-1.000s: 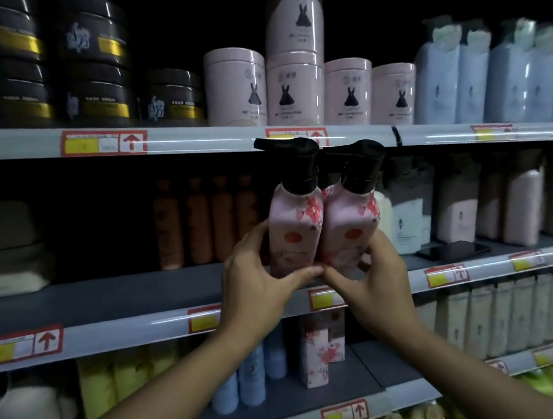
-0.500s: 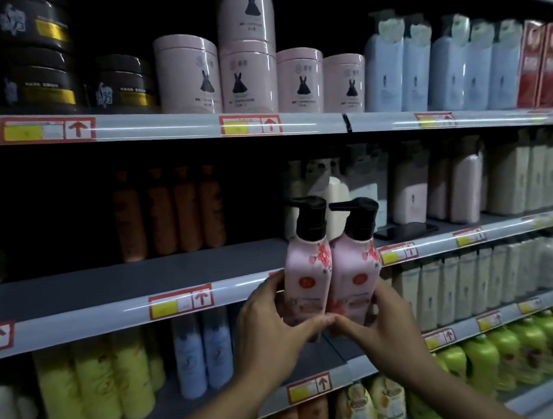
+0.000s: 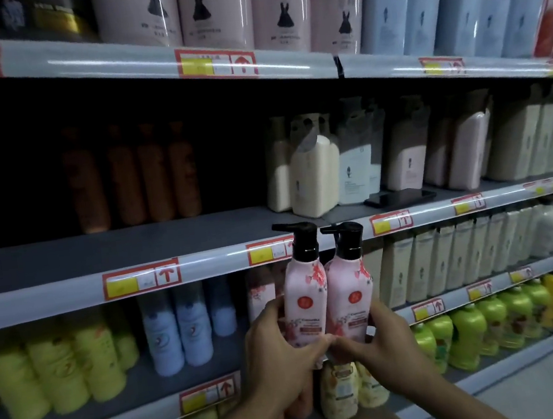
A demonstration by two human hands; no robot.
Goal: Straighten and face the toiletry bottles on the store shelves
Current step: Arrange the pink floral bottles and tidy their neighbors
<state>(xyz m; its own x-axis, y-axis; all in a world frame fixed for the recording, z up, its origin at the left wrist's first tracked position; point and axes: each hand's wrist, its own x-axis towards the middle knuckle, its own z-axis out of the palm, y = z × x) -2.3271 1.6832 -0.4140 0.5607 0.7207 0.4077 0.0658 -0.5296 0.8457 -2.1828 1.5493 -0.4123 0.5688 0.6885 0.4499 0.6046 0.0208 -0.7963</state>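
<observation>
Two pink pump bottles (image 3: 326, 293) upright, spouts pointing left.

Black phone (image 3: 399, 197), lying flat, above and right of the fingers (image 3: 305, 350); red-framed price label (image 3: 142, 281), upper left of them; pale floor (image 3: 546, 382), lower right.

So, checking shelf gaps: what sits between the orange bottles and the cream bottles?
Nothing: in the head view, the shelf between the orange bottles and cream bottles is bare.
</observation>
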